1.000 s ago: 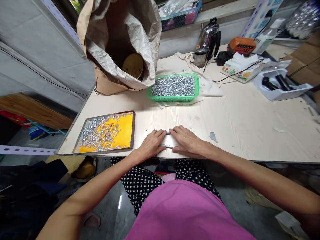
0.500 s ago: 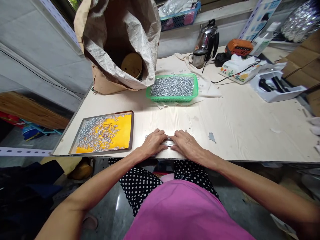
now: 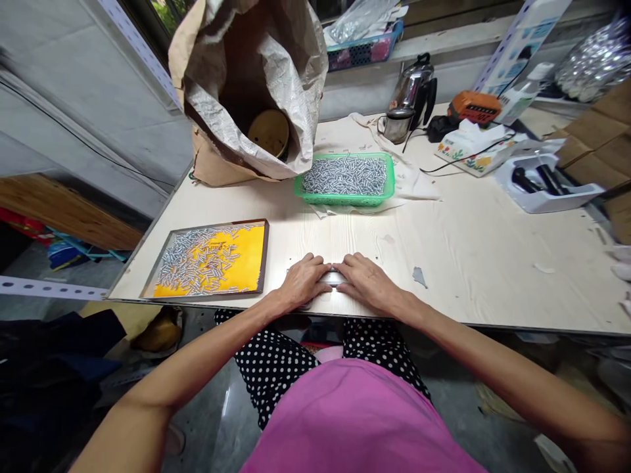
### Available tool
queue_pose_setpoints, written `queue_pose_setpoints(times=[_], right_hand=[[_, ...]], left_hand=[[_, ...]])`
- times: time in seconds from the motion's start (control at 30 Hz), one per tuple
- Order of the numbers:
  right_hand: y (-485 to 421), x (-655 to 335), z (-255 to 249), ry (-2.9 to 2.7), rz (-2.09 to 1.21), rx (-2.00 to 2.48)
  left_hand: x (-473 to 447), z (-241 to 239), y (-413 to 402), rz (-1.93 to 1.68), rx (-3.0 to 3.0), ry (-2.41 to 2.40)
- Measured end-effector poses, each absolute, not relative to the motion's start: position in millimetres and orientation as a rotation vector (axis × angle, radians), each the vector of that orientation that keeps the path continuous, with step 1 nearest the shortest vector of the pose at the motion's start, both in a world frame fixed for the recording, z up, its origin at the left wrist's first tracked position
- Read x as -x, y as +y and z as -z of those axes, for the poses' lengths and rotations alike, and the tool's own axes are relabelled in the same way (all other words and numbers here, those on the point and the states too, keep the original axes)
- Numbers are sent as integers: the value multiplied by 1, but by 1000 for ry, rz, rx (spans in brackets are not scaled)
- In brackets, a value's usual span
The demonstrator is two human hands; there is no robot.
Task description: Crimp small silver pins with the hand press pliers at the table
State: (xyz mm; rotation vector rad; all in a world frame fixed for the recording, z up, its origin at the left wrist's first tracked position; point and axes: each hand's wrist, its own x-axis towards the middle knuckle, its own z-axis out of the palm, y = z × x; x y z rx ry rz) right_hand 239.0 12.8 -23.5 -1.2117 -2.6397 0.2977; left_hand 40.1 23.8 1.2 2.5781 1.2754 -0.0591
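Observation:
My left hand (image 3: 302, 284) and my right hand (image 3: 367, 282) lie side by side at the near edge of the pale wooden table (image 3: 473, 243). Their fingers curl over a small flat shiny metal piece (image 3: 333, 278) that shows between them. Most of that piece is hidden under the fingers. Left of my left hand sits a dark-framed tray with a yellow bottom (image 3: 249, 253), strewn with several small metal pins. Farther back stands a green basket (image 3: 389, 177) heaped with the same pins.
A big paper sack (image 3: 276, 79) holding a yellow tin stands at the back left. A kettle (image 3: 411, 92), an orange device (image 3: 476, 105), a tissue box (image 3: 468, 148) and a white tray (image 3: 547, 180) crowd the back right. A grey scrap (image 3: 419, 276) lies right of my hands.
My hands have stayed on the metal piece and closed in slightly over it. The view has shifted a little.

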Motion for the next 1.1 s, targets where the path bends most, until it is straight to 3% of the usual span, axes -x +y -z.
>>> queue_pose_setpoints(times=[0.37, 0.6, 0.8, 0.93, 1.0, 1.1], right_hand=[[83, -239, 49, -2571, -195, 1242], [98, -213, 26, -2605, -156, 1420], [60, -165, 0, -2936, -303, 730], [52, -143, 5, -3068, -265, 498], [53, -138, 14, -3055, -175, 388], [52, -136, 30, -2964, -76, 232]], left_hand=[[-49, 33, -18, -389, -2583, 1263], [-54, 37, -31, -511, -2414, 1281], [-56, 39, -46, -582, -2560, 1120], [-42, 27, -77, -710, -2732, 908], [-19, 15, -80, -834, -2764, 1046], [37, -1, -63, -872, -2586, 1678]])
